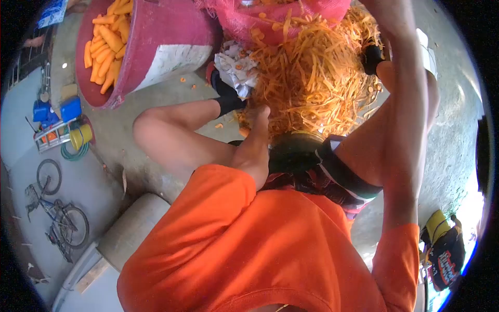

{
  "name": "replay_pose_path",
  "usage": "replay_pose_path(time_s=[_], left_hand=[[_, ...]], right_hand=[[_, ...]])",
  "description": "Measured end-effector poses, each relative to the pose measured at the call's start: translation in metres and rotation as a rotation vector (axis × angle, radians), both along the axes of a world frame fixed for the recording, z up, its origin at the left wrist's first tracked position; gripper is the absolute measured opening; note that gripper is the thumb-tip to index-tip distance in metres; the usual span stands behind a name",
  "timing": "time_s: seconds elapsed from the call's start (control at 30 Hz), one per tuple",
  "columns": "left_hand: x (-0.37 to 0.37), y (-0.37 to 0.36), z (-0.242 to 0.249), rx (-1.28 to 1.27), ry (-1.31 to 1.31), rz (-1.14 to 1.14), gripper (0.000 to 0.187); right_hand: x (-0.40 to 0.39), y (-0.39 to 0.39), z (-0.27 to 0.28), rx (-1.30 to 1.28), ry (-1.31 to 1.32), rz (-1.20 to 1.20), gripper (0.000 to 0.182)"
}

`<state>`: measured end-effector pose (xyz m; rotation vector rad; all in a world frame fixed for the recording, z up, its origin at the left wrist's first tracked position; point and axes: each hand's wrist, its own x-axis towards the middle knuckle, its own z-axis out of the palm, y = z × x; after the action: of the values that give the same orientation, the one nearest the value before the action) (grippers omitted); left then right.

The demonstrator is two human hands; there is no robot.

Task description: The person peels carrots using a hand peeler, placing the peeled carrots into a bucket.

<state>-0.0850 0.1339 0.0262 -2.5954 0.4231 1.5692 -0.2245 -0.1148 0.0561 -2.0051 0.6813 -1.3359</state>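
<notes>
A large heap of orange peel strips (pixel 312 78) lies on the floor between the person's legs. My left hand (pixel 260 120) is at the near left edge of this heap; its fingers are mostly hidden, so what it holds cannot be made out. On the right, my right arm reaches to the top edge, where only part of my right hand (pixel 383 11) shows and its fingers are out of frame. A pink mesh sack (pixel 280 23) lies across the far side of the peels. Crumpled whitish paper (pixel 236 67) sits left of the heap.
A tipped pink tub (pixel 179 36) at the upper left holds peeled carrots (pixel 107 47). Small orange scraps dot the floor. Farther left are a bicycle (pixel 60 218), blue containers (pixel 70 109) and a yellow bucket (pixel 80 136). A dark bag (pixel 446 260) is at the lower right.
</notes>
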Motion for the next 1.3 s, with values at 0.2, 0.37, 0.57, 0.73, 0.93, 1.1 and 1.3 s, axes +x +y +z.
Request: replay_pose_path(time_s=[0.2,0.37,0.57,0.73,0.93,1.1,1.3], left_hand=[[0.038,-0.071,-0.219,-0.616,0.119,0.070,0.080],[0.131,-0.040,-0.010,-1.194,0.951,-0.282,0.068],[0.300,0.262,-0.206,-1.428,0.581,1.236,0.048],[0.214,0.432,-0.351,-0.281,0.016,0.637,0.059],[0.136,0.478,-0.487,-0.485,-0.045,0.708,0.094],[0.081,0.435,-0.502,-0.477,-0.270,0.334,0.088],[0.055,0.431,-0.477,-0.577,-0.485,0.104,0.081]], right_hand=[[0.006,-0.007,-0.004,-0.117,0.165,-0.064,0.024],[-0.001,-0.015,-0.006,-0.255,0.300,-0.148,0.022],[0.002,-0.018,-0.032,-0.076,0.060,-0.018,0.021],[-0.011,0.007,-0.044,0.065,0.276,-0.054,0.019],[-0.035,0.053,-0.050,0.218,0.305,-0.088,0.020],[-0.045,0.056,-0.072,0.150,0.225,0.002,0.019],[-0.018,0.088,-0.070,0.157,0.267,0.080,0.019]])
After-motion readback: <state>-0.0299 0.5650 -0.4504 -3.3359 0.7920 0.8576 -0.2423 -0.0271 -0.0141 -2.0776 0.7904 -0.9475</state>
